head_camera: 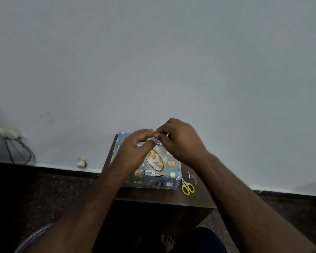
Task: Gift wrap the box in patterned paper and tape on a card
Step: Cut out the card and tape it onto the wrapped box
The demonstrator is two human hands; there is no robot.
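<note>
Hands, left [135, 148] and right [179, 141], both pinch the tape roll [156, 161] above the wrapped box [153, 181].

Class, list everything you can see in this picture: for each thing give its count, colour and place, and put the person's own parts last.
Box wrapped in bear-patterned paper: one, blue, on the table.
Clear tape roll: one, transparent, held above the box.
Yellow-handled scissors: one, right of the box.
Paper scraps: a few, pale, beyond the scissors.
Dark wooden table: one, brown, against the wall.
Wall socket: one, white, far left.
Left hand: holds the roll.
Right hand: pinches the tape end.
</note>
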